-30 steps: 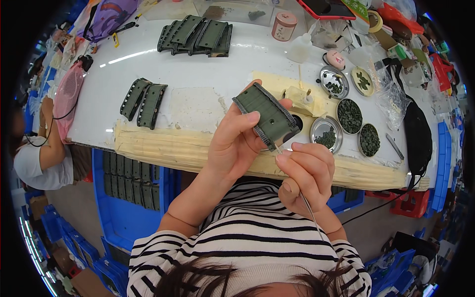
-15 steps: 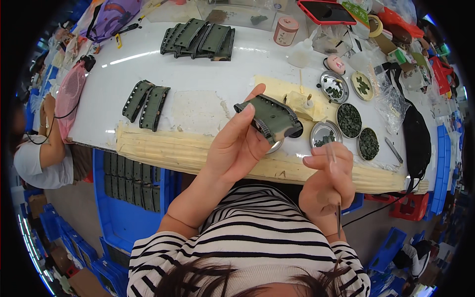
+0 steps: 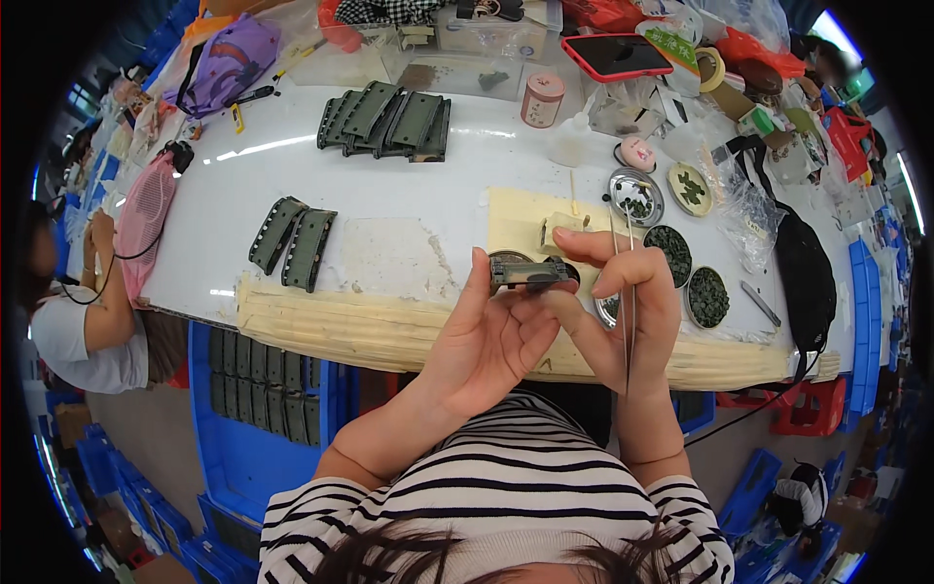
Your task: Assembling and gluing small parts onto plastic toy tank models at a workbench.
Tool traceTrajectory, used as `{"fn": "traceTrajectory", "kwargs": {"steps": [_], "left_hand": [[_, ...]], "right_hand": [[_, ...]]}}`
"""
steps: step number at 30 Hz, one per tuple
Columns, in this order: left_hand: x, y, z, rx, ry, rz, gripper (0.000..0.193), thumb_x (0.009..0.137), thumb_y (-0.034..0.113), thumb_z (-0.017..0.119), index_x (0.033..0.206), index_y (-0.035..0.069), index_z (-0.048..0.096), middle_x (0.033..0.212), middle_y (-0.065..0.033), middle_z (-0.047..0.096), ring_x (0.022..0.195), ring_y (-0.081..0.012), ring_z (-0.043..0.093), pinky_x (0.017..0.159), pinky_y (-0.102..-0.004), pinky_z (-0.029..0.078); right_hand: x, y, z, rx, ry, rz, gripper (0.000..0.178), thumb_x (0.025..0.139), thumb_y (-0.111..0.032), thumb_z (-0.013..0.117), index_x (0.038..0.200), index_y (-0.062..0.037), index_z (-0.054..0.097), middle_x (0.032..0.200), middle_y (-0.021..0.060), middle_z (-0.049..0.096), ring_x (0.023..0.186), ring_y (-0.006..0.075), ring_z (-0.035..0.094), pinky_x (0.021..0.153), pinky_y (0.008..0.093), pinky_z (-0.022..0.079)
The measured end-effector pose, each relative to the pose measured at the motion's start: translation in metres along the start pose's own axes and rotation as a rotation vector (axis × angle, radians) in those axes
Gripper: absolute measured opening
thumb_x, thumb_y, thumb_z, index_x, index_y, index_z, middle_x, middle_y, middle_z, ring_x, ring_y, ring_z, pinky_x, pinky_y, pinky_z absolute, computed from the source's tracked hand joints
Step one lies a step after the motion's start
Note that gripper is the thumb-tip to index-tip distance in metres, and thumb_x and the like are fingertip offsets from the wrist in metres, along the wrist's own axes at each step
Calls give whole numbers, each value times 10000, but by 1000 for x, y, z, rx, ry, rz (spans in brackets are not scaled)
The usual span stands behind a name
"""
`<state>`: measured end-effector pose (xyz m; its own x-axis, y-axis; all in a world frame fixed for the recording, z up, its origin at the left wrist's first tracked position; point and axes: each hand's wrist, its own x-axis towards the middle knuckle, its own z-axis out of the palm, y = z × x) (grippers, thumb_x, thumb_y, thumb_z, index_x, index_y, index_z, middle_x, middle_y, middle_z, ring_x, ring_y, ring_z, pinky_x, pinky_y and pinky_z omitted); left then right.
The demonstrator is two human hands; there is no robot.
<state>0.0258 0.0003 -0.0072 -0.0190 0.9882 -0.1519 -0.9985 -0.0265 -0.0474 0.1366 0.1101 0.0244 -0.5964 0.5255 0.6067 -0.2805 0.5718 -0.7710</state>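
Note:
In front of my chest, my left hand (image 3: 494,341) grips a curved green camouflage model piece (image 3: 525,273) between thumb and fingers, its narrow edge turned up. My right hand (image 3: 637,307) is beside it, thumb and fingertips at the piece's right end, where a dark round bit shows. Metal tweezers (image 3: 632,316) are tucked in the right hand, points upward and away from the piece. Just beyond, a yellowish block (image 3: 564,234) stands on a yellow sheet (image 3: 503,206). Two similar green pieces (image 3: 309,248) lie on the table at left, with a stack of several more (image 3: 421,127) farther back.
Round tins of small green parts (image 3: 707,297) and a metal dish (image 3: 649,185) sit at right. A pink canister (image 3: 542,100) and red-cased phone (image 3: 617,56) are behind. Padding (image 3: 321,316) lines the table's front edge. A blue crate (image 3: 233,457) holds rows of green pieces below left.
My left hand has tilted the piece so its edge faces up. The right hand has risen to the piece, and the tweezers now point upward. The whole view has shifted slightly.

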Motion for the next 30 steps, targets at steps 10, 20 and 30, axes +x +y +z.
{"fn": "traceTrajectory", "kwargs": {"steps": [10, 20, 30], "left_hand": [[-12, -7, -18, 199, -83, -164, 714, 926, 622, 362, 1347, 46, 393, 1262, -154, 540, 1094, -318, 594, 981, -460, 468], [-14, -5, -21, 483, -164, -153, 781, 941, 618, 133, 1422, 15, 258, 1015, -89, 551, 861, -189, 587, 971, -470, 450], [-5, -6, -19, 365, -142, -192, 774, 940, 625, 117, 1411, 31, 269, 988, -86, 562, 835, -195, 603, 949, -467, 468]], "right_hand": [[-2, -9, -9, 110, 15, 179, 282, 727, 63, 724, 782, -55, 474, 927, 129, 670, 735, 124, 624, 666, 239, 510], [0, 15, -37, -196, 136, 182, 64, 880, -6, 583, 942, -16, 594, 969, 132, 651, 840, 174, 627, 746, 293, 495], [21, 41, -30, -874, -56, -122, 194, 718, -51, 693, 899, -38, 623, 793, 114, 573, 836, 310, 560, 735, 391, 453]]}}
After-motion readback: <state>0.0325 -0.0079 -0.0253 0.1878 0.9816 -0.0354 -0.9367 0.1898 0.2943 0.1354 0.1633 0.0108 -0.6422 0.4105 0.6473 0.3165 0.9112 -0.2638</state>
